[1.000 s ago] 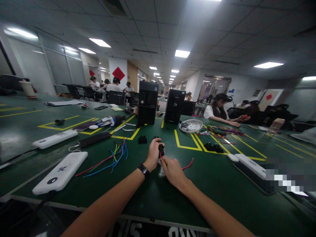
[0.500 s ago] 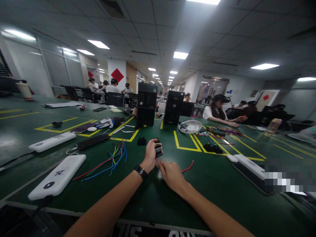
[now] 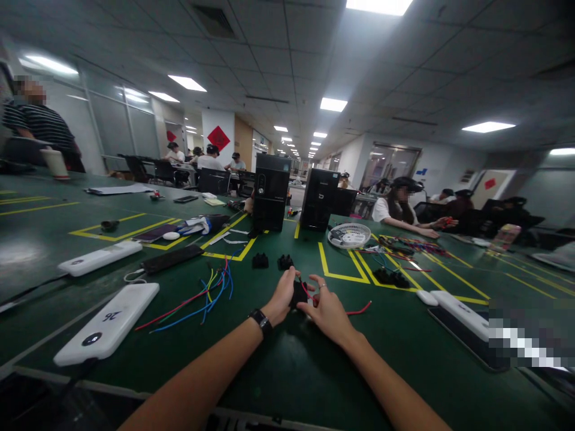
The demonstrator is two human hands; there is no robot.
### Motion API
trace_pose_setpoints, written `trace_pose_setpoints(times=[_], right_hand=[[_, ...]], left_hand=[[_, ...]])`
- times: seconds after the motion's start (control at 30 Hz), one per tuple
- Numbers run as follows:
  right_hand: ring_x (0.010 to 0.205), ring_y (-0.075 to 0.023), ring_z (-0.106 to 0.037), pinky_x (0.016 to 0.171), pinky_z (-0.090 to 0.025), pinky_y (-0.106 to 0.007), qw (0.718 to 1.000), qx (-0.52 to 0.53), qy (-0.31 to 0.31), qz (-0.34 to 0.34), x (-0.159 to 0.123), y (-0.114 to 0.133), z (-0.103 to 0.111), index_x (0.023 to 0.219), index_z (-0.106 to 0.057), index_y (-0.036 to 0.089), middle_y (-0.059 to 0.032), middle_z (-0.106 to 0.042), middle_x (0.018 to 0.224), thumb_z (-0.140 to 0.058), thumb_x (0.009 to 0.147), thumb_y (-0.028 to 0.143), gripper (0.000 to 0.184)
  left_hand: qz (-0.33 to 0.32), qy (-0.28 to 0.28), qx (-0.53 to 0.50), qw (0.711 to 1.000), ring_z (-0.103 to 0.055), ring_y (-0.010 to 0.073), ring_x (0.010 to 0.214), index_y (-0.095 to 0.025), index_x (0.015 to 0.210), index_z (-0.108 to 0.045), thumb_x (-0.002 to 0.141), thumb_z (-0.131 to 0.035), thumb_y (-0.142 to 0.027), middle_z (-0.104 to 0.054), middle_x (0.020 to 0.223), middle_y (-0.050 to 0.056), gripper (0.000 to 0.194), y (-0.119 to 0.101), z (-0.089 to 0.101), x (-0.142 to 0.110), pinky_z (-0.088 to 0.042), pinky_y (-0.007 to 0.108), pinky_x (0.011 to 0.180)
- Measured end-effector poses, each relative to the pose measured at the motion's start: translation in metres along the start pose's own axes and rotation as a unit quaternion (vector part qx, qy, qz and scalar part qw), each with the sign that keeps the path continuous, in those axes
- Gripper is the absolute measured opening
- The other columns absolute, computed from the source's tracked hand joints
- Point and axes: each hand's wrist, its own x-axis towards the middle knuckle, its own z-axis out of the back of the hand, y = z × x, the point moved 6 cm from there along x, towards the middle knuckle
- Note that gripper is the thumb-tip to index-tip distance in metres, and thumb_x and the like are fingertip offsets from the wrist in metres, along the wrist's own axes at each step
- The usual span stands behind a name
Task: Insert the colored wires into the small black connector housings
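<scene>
A small black connector block (image 3: 299,296) sits in the grip of my left hand (image 3: 281,299), which wears a dark wristband. One end of a red wire (image 3: 360,310) meets the block and curves between the fingers of my right hand (image 3: 331,312). Its other end sticks out past that hand over the table. My right thumb and fingers are curved around the wire close to the block; their exact contact is partly hidden. Just beyond my hands, two similar black blocks, a left one (image 3: 260,260) and a right one (image 3: 284,262), lie on the green table (image 3: 269,365).
Loose coloured wires (image 3: 211,293) lie to the left, near a white power bank (image 3: 108,323). Two black computer towers, one left (image 3: 272,200) and one right (image 3: 320,200), stand ahead. A white basket (image 3: 349,235) is right of them. A person (image 3: 399,209) sits across the table.
My right hand has shifted from below the block to its right side, its fingers opening wider around the wire. The block has moved slightly down and right. A standing person appears at far left.
</scene>
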Motion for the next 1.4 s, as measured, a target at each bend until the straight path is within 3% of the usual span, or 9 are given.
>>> trace_pose_setpoints(times=[0.2,0.4,0.63,0.77,0.9,1.0,1.1,1.23,1.4], right_hand=[[0.068,-0.0186,-0.061,0.060,-0.037,-0.025,0.994,-0.071,0.070,0.051,0.013,-0.004,0.008,0.125,-0.051,0.023,-0.0021,-0.065,0.074,-0.062,0.079,0.045,0.052],[0.081,-0.0224,-0.063,0.068,-0.041,-0.027,0.980,-0.155,0.127,-0.022,0.070,-0.057,0.014,0.123,-0.055,0.018,-0.0092,-0.068,0.089,-0.056,0.082,0.047,0.050],[0.103,-0.0233,-0.060,0.086,-0.042,-0.029,0.974,-0.133,0.181,0.011,0.147,-0.073,-0.009,0.127,-0.052,0.015,-0.0138,-0.060,0.121,-0.057,0.082,0.034,0.048],[0.107,-0.0248,-0.058,0.087,-0.041,-0.029,0.973,-0.117,0.196,0.028,0.162,-0.062,-0.023,0.134,-0.045,0.014,-0.0159,-0.058,0.123,-0.062,0.079,0.034,0.061],[0.097,-0.0273,-0.061,0.080,-0.043,-0.032,0.978,-0.128,0.165,0.012,0.157,-0.057,-0.021,0.138,-0.037,0.008,-0.0200,-0.063,0.111,-0.056,0.083,0.036,0.065],[0.096,-0.0252,-0.062,0.079,-0.041,-0.030,0.985,-0.125,0.117,0.012,0.143,-0.051,-0.011,0.138,-0.036,0.009,-0.0175,-0.065,0.107,-0.049,0.087,0.032,0.057],[0.090,-0.0245,-0.063,0.073,-0.041,-0.029,0.987,-0.117,0.103,0.031,0.120,-0.043,-0.005,0.136,-0.038,0.014,-0.0136,-0.066,0.100,-0.047,0.088,0.032,0.053],[0.078,-0.0236,-0.064,0.063,-0.039,-0.027,0.985,-0.112,0.114,0.065,0.083,-0.032,-0.001,0.138,-0.035,0.021,-0.0076,-0.067,0.085,-0.045,0.089,0.036,0.052],[0.081,-0.0232,-0.063,0.064,-0.038,-0.027,0.982,-0.106,0.130,0.090,0.047,-0.022,0.010,0.132,-0.043,0.023,-0.0077,-0.066,0.087,-0.044,0.090,0.036,0.044]], left_hand=[[-0.083,-0.027,0.128,0.988,-0.058,0.0172,0.079,-0.018,0.101,-0.052,0.087,-0.036,-0.056,-0.060,0.086,0.006,0.043,-0.013,0.011,0.006,-0.045,0.029,0.073],[-0.316,-0.125,0.282,0.897,-0.048,0.0214,0.104,-0.020,0.107,-0.053,0.085,-0.049,-0.030,-0.054,0.110,0.009,0.025,-0.065,0.025,0.002,-0.035,0.035,0.094],[-0.281,-0.040,0.356,0.891,-0.055,0.0192,0.086,-0.021,0.101,-0.058,0.080,-0.051,-0.026,-0.061,0.093,0.006,0.022,-0.094,0.039,-0.017,-0.041,0.030,0.079],[-0.274,-0.074,0.509,0.813,-0.056,0.0230,0.083,-0.021,0.099,-0.062,0.078,-0.054,-0.042,-0.062,0.086,0.008,0.030,-0.141,0.094,-0.028,-0.040,0.033,0.079],[-0.119,-0.185,0.683,0.696,-0.055,0.0368,0.096,-0.016,0.118,-0.056,0.069,-0.051,-0.067,-0.062,0.094,0.018,0.071,-0.159,0.159,-0.023,-0.037,0.045,0.083],[-0.021,-0.202,0.729,0.654,-0.055,0.0426,0.097,-0.018,0.127,-0.051,0.064,-0.051,-0.072,-0.060,0.099,0.023,0.083,-0.142,0.174,-0.017,-0.039,0.051,0.080],[-0.008,-0.193,0.737,0.647,-0.054,0.0430,0.099,-0.024,0.132,-0.046,0.068,-0.058,-0.055,-0.054,0.110,0.024,0.073,-0.123,0.161,-0.013,-0.040,0.051,0.078],[-0.025,-0.174,0.710,0.682,-0.056,0.0374,0.098,-0.026,0.133,-0.045,0.076,-0.050,-0.026,-0.050,0.114,0.022,0.057,-0.110,0.137,-0.015,-0.042,0.047,0.078],[-0.022,-0.151,0.715,0.683,-0.059,0.0336,0.094,-0.024,0.135,-0.043,0.076,-0.045,-0.013,-0.050,0.111,0.023,0.060,-0.108,0.126,-0.029,-0.043,0.043,0.077]])
